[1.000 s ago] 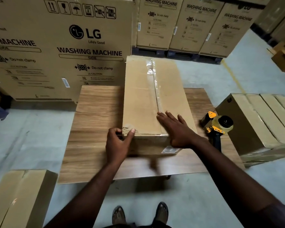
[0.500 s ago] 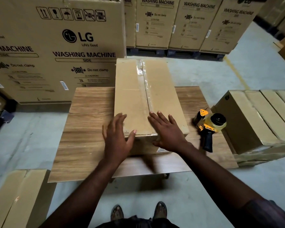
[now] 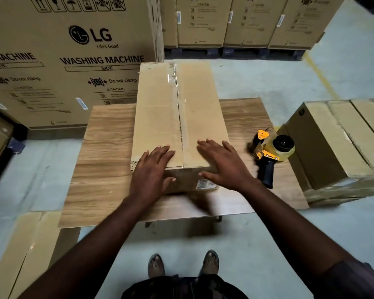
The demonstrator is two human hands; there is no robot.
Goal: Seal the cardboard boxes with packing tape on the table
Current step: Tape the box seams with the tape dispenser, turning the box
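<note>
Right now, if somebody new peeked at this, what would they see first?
Most likely the long brown cardboard box on the wooden table, clear tape down its top seam, with the left hand and right hand laid flat on its near end. Next, the yellow and black tape dispenser lying on the table right of the box, and the huge printed washing machine carton standing behind on the left.

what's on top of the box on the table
The left hand and right hand lie flat on the box; clear tape runs along its seam. Contents are covered.
</note>
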